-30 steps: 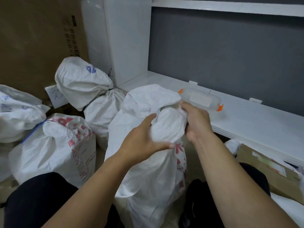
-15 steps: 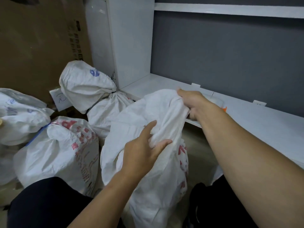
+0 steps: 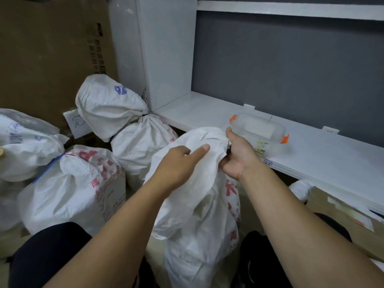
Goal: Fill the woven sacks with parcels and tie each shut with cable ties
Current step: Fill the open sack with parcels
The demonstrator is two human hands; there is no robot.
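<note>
- Head view: white woven sack with red print stands upright between the person's knees, just in front of the white shelf.
- Right hand is clenched around the gathered neck of the sack at its right side, thumb up, close to the shelf edge.
- Left hand lies on the top of the sack, index finger stretched out and pressing the crumpled cloth; the other fingers are curled, grip on the cloth looks loose but hard to tell.
- A small dark item shows at the right hand's fingers; too small to identify, maybe a cable tie.
- Clear plastic container with orange clips sits on the shelf, just behind the right hand, not touching it.
- Tied sack leans against the white cabinet; a dark tie cinches its neck.
- Second printed sack stands left of the held one, near but apart, with a blue strip at its neck.
- Cardboard box stands behind the sacks at left.
</note>
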